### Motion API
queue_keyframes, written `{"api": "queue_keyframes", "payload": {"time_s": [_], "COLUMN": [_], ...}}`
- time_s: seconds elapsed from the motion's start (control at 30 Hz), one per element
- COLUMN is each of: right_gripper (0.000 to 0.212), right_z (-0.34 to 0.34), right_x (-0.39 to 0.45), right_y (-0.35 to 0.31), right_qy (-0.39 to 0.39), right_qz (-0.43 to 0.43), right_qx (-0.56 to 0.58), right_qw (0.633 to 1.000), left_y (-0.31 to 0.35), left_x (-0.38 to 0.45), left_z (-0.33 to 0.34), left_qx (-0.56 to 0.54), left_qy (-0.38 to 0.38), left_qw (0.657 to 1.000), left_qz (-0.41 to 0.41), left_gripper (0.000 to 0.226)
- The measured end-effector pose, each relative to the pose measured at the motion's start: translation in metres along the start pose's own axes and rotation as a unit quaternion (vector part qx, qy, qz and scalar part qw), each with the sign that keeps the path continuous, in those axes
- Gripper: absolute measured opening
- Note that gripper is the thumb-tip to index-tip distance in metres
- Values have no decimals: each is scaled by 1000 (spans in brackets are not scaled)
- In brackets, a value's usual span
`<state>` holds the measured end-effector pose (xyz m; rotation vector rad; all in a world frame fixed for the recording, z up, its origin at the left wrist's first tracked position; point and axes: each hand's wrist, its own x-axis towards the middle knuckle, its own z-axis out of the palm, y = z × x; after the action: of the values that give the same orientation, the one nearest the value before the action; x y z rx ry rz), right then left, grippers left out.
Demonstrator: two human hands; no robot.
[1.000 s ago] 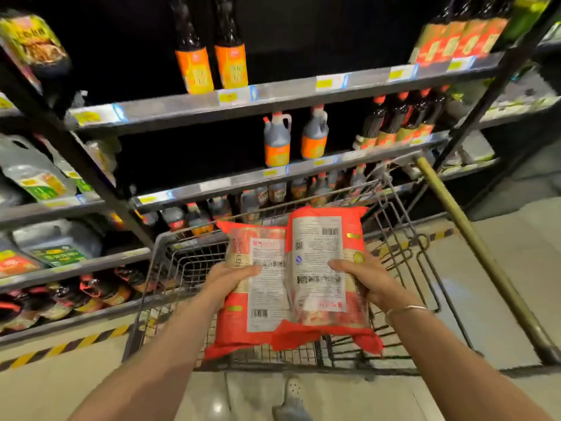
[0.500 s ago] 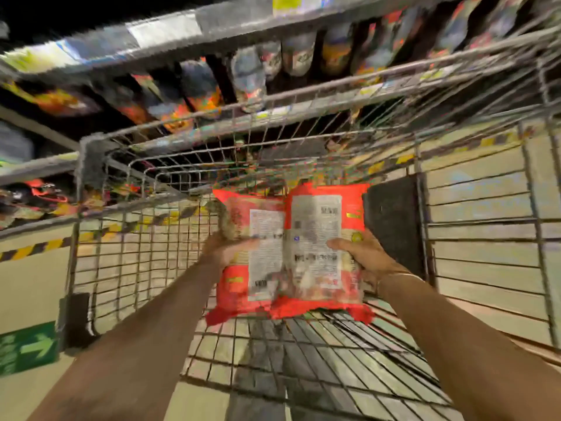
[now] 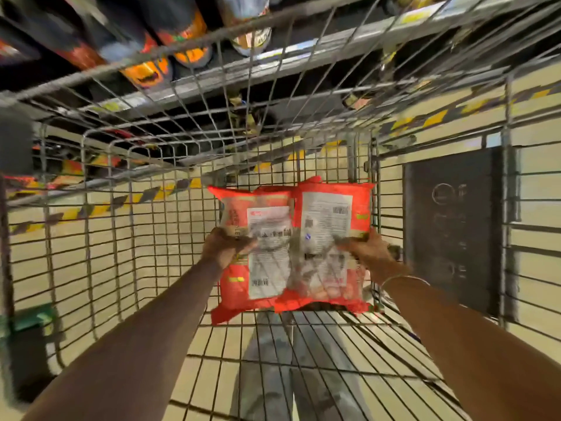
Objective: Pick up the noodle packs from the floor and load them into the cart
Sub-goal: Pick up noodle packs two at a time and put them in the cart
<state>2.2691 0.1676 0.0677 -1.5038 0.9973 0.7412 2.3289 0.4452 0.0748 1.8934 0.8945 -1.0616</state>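
Left hand (image 3: pixel 228 247) and right hand (image 3: pixel 368 249) each clamp one side of two overlapping red plastic noodle packs (image 3: pixel 293 247), held flat and low inside the wire-mesh shopping cart (image 3: pixel 121 238), apparently for setting down.

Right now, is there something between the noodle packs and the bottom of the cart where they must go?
Nothing visible. The left hand and right hand hold the two noodle packs inside the cart, low near its far end. The wire floor under them looks bare; only the ground shows through it.
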Motion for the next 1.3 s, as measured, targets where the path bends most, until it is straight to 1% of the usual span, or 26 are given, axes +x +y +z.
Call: {"api": "queue_keyframes", "payload": {"time_s": [0.03, 0.07, 0.1, 0.13, 0.17, 0.2, 0.23, 0.27, 0.3, 0.4, 0.47, 0.53, 0.63, 0.7, 0.77, 0.9, 0.97, 1.0, 1.07, 1.13, 1.2, 1.3], "right_gripper": [47, 65, 78, 81, 72, 58, 48, 44, 45, 45, 44, 41, 35, 41, 47, 46, 41, 41, 44, 47, 48, 49], "right_z": [3, 6, 5, 4, 5, 7, 10, 9, 7, -7, -21, -39, -70, -96, -125, -190, -221, -236, -263, -284, -299, -306], "right_x": [0, -3, -2, 1, -1, -16, -32, -45, -55, -93, -129, -171, -243, -290, -335, -427, -473, -495, -538, -579, -621, -683], "right_y": [0, -1, 4, 10, 8, -7, -25, -39, -50, -89, -117, -143, -172, -179, -176, -146, -117, -99, -54, 2, 66, 175], "right_qy": [20, 38, 59, 79, 97, 116, 137, 155, 171, 222, 256, 302, 397, 459, 507, 610, 668, 694, 736, 771, 797, 816], "right_qz": [-18, -21, -27, -31, -40, -61, -91, -120, -144, -181, -207, -236, -272, -297, -302, -291, -277, -269, -238, -190, -140, -47], "right_qx": [-36, -82, -119, -154, -184, -207, -230, -254, -278, -339, -354, -352, -324, -293, -269, -224, -194, -179, -155, -128, -94, -54], "right_qw": [999, 996, 991, 984, 977, 970, 959, 947, 934, 896, 875, 854, 815, 785, 761, 702, 662, 643, 614, 594, 580, 573], "left_y": [-1, -1, -12, -19, -19, -7, 12, 32, 49, 89, 117, 148, 194, 220, 239, 255, 252, 247, 231, 201, 156, 67], "left_x": [2, 1, 15, 26, 31, 17, -6, -33, -56, -109, -149, -193, -267, -320, -371, -482, -532, -557, -603, -650, -696, -756], "left_z": [1, 3, 6, 11, 13, 15, 14, 12, 11, 4, -2, -6, -3, 8, 26, 82, 117, 136, 179, 227, 275, 346], "left_qx": [10, 24, 35, 48, 74, 115, 176, 223, 248, 279, 309, 334, 366, 383, 385, 339, 319, 313, 306, 313, 331, 362], "left_qy": [8, 20, 36, 65, 85, 101, 116, 137, 156, 175, 171, 178, 193, 188, 177, 144, 120, 107, 76, 35, -14, -83], "left_qw": [1000, 999, 998, 995, 992, 985, 972, 956, 941, 906, 874, 834, 768, 730, 694, 618, 576, 552, 493, 449, 408, 350], "left_qz": [8, 16, 36, 51, 61, 79, 104, 132, 171, 266, 334, 401, 489, 534, 582, 694, 743, 765, 811, 836, 851, 860], "left_gripper": [51, 60, 77, 96, 107, 104, 91, 76, 69, 75, 72, 69, 68, 68, 66, 64, 62, 61, 61, 61, 61, 61]}}
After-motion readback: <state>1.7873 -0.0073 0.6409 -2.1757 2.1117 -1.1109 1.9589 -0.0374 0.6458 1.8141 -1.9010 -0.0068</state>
